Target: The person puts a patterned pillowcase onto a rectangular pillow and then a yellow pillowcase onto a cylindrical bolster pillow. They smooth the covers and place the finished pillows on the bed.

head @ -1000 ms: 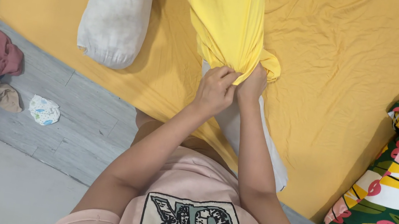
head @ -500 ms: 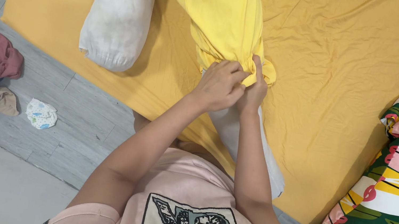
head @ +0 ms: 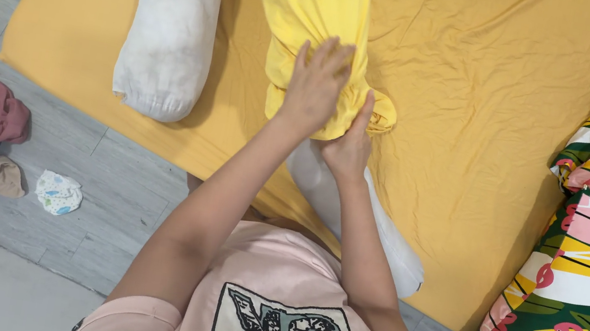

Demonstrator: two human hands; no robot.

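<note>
Head view showed my left hand (head: 316, 85) flat and unclenched on the yellow cover (head: 321, 10), my right hand (head: 350, 147) pinching its bunched edge over the white bolster (head: 351, 211).

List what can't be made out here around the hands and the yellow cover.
All in the head view:
- Top of the yellow cover: cut off by the upper edge.
- White bolster inside it: hidden by the cover and both forearms.
- Right hand: its fingertips are tucked under the bunched hem.
- Left hand: its palm faces down, so the contact is hidden.
- Second bolster: its top is cut off.
</note>
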